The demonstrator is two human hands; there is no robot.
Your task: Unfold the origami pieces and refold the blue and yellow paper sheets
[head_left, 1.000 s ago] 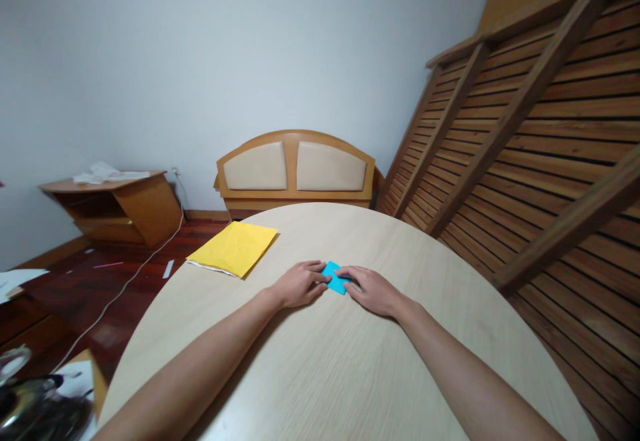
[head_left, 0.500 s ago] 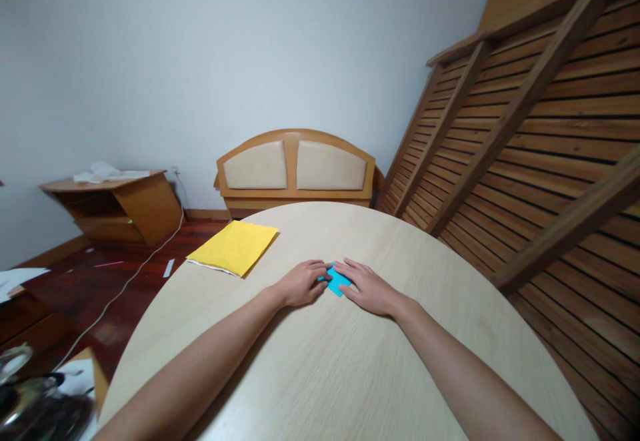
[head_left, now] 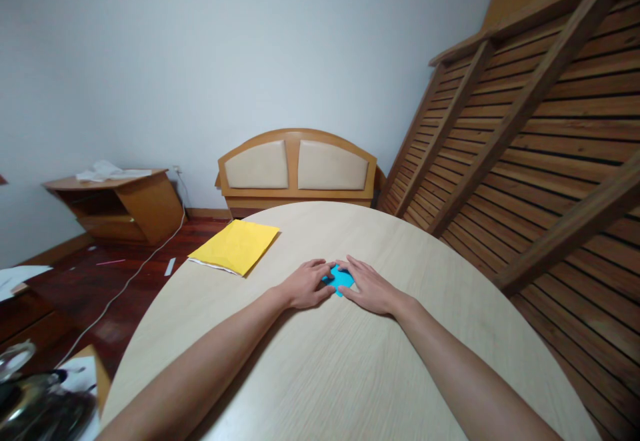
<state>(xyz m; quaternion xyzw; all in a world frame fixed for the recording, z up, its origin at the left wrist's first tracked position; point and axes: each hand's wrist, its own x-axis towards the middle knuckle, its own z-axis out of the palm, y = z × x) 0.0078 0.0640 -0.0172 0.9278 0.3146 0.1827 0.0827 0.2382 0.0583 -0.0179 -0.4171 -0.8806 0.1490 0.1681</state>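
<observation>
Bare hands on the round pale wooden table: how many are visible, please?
2: the left hand at the left of the small flat blue piece, the right hand at its right.

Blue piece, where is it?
In the head view, the blue piece lies on the table between the left hand and right hand, right of the yellow packet.

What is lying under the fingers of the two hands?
A blue piece on the pale table. Its middle shows between the left hand and the right hand; the parts they cover cannot be seen.
</observation>
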